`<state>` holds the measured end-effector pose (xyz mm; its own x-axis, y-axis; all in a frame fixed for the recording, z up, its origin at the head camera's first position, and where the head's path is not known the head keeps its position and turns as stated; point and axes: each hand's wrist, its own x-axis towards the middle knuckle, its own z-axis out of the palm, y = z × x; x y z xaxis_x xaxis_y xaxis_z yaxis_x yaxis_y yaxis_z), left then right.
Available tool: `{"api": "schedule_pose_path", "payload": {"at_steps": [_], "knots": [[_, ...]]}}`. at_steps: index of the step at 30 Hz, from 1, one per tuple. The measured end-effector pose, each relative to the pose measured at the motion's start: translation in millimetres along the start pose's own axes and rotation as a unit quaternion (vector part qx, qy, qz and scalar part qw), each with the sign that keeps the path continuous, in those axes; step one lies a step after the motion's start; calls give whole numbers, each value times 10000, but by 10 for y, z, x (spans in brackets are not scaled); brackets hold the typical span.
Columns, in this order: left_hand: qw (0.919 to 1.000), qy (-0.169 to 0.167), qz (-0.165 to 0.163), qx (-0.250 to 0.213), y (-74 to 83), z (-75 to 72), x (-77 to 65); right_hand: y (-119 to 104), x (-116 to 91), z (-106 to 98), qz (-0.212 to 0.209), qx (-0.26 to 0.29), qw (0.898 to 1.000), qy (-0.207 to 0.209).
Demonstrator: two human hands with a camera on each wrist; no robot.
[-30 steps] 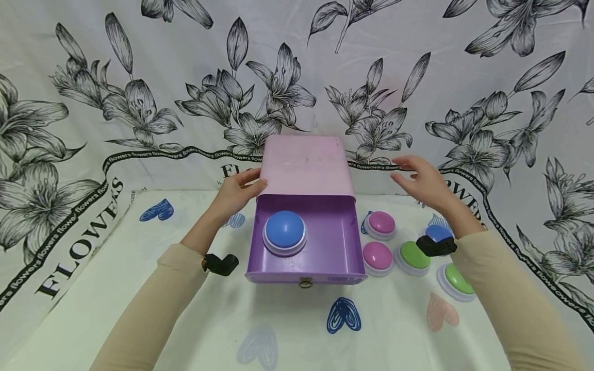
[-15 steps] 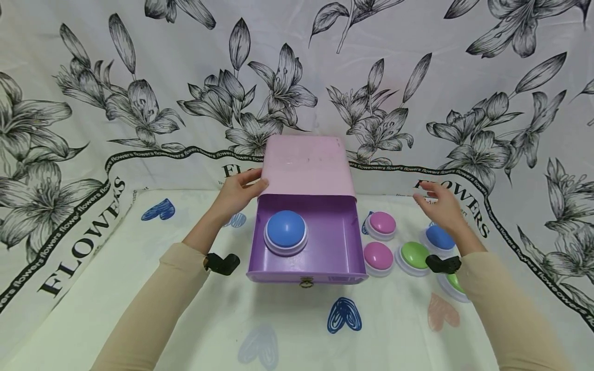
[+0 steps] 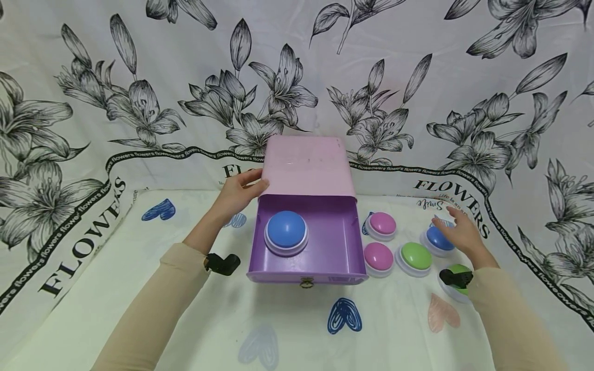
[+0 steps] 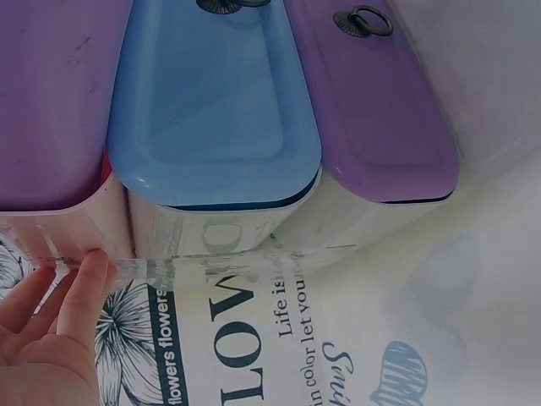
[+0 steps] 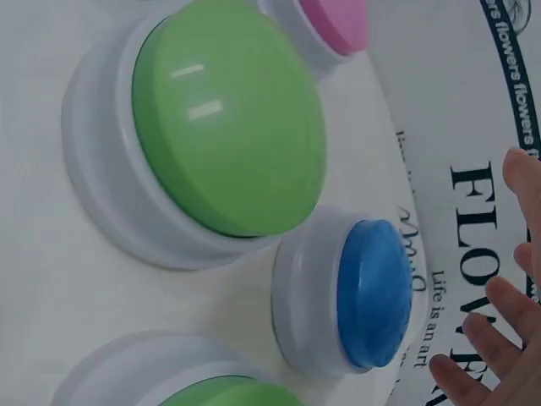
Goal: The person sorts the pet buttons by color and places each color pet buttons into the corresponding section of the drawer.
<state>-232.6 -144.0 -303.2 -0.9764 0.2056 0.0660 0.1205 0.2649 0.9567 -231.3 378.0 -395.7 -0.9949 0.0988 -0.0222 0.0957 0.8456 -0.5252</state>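
A pink drawer cabinet (image 3: pixel 306 165) stands in the middle, its purple drawer (image 3: pixel 334 232) pulled out. Inside on the left sits a blue domed button (image 3: pixel 286 229) on a white base. My left hand (image 3: pixel 237 193) rests against the cabinet's left side, thumb at the top edge. In the left wrist view its fingertips touch the cabinet's pale side. To the right, my right hand (image 3: pixel 464 234) hovers with spread fingers by another blue button (image 3: pixel 438 238), partly covering it in the head view. A gap separates that hand from the blue button (image 5: pixel 374 293) in the right wrist view.
Two pink buttons (image 3: pixel 378 256) and a green button (image 3: pixel 416 255) stand right of the drawer. Another green button (image 3: pixel 457 291) lies partly under the right wrist's black camera. Below, the cabinet has a blue drawer front (image 4: pixel 215 93) and a purple one (image 4: pixel 380 101).
My right hand has moved right and down from beside the cabinet toward the blue button on the right. The left hand has stayed at the cabinet.
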Motion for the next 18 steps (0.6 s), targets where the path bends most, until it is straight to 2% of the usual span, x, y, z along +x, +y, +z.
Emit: {"api": "schedule_pose_path", "payload": {"at_steps": [8,18], "knots": [[10000,-1,-30,33,1,-1,7,189,-112,51,321,22,9984,-466],[10000,14,-46,59,2,-2,8,356,-114,195,806,-467,9915,-911]]}}
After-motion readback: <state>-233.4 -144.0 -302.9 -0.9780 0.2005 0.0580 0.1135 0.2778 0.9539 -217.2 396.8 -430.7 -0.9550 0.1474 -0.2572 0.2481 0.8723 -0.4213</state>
